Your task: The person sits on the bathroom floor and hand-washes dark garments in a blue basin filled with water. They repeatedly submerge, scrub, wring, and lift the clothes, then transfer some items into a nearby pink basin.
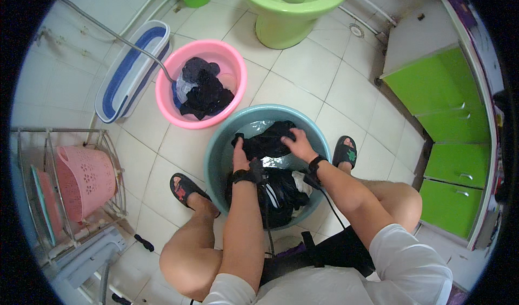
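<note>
A large teal basin [212,156] stands on the floor between my feet, with water and wet clothes in it. Stretched across the far half of the basin is a dark wet garment [268,141], its exact kind hard to make out. My left hand [240,154] grips its left end, fingers pointing away from me. At the right end my right hand [299,145] pinches the cloth between thumb and fingers. Nearer to me, more black clothes [278,194] with white stripes lie in the basin, and a white piece shows at their right.
Beyond the basin to the left, a pink basin [243,80] holds dark clothes, with a hose [116,34] running into it. A folding blue-and-white tub [116,86] leans by the wall. A green toilet [273,29], green cabinets [451,207] and a metal rack [70,132] surround me.
</note>
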`<state>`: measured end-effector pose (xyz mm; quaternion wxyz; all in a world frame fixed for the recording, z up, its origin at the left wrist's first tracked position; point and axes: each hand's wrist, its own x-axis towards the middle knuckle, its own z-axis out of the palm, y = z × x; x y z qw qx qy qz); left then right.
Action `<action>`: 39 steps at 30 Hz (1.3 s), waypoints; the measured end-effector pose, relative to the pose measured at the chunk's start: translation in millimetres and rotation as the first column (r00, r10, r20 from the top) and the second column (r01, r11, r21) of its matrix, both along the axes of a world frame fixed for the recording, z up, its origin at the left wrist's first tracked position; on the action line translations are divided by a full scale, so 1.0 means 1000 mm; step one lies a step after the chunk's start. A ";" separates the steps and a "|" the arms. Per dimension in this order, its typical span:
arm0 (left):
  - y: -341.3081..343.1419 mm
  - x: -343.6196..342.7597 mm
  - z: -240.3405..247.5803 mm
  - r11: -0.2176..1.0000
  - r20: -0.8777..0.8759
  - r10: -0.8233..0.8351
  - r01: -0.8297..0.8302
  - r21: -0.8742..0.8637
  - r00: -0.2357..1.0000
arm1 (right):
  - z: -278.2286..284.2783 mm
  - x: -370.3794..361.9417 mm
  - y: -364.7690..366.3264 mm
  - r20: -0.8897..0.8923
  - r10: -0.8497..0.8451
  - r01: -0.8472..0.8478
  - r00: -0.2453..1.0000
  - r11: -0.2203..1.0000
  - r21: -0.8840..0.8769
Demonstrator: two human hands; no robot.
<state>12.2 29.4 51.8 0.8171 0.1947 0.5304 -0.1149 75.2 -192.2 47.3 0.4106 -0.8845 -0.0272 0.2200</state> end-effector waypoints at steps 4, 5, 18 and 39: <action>-0.029 0.003 -0.033 0.997 -0.260 0.008 0.011 0.071 0.966 | 0.005 -0.004 0.016 0.073 0.306 -0.274 0.949 0.919 -0.285; -0.036 0.001 -0.035 0.973 -0.287 -0.050 0.112 0.203 0.957 | 0.005 -0.003 0.026 0.129 0.181 -0.149 0.975 0.963 -0.224; -0.084 -0.005 -0.054 -0.092 -0.649 -0.740 0.929 0.359 0.177 | -0.039 0.009 0.055 -0.209 0.759 -0.716 0.617 0.432 -0.548; -0.040 -0.014 -0.083 0.942 0.091 0.272 -0.246 -0.227 0.958 | -0.006 0.013 0.087 -0.478 0.298 -0.227 0.826 0.953 0.203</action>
